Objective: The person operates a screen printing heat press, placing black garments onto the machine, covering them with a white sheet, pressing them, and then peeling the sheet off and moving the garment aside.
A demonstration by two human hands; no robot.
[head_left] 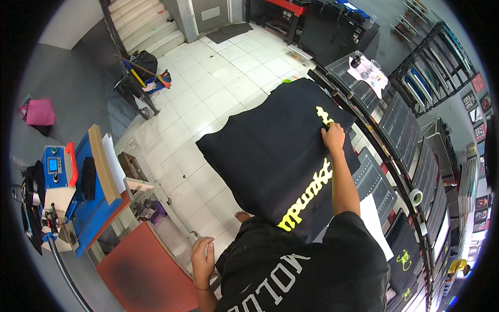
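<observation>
A wide black shirt [270,140] with bright yellow-green lettering [306,195] spreads in front of me, above the tiled floor. My right hand [333,136] reaches far across it, its fingers closed on the cloth beside the far end of the lettering. What the fingertips do under the fold is hidden. Down by my left side, my left hand [202,255] is raised beside a red flat pad [148,270]. It holds nothing, with its fingers loosely bent and the thumb apart, and it does not touch the shirt.
Along my right runs a row of dark printing boards [371,179] on a rail, with a tape roll [415,196] and a white sheet [371,221]. At left stands a heat press with a blue control box [54,165]. Stairs [143,26] rise at the back; another person [457,267] is far right.
</observation>
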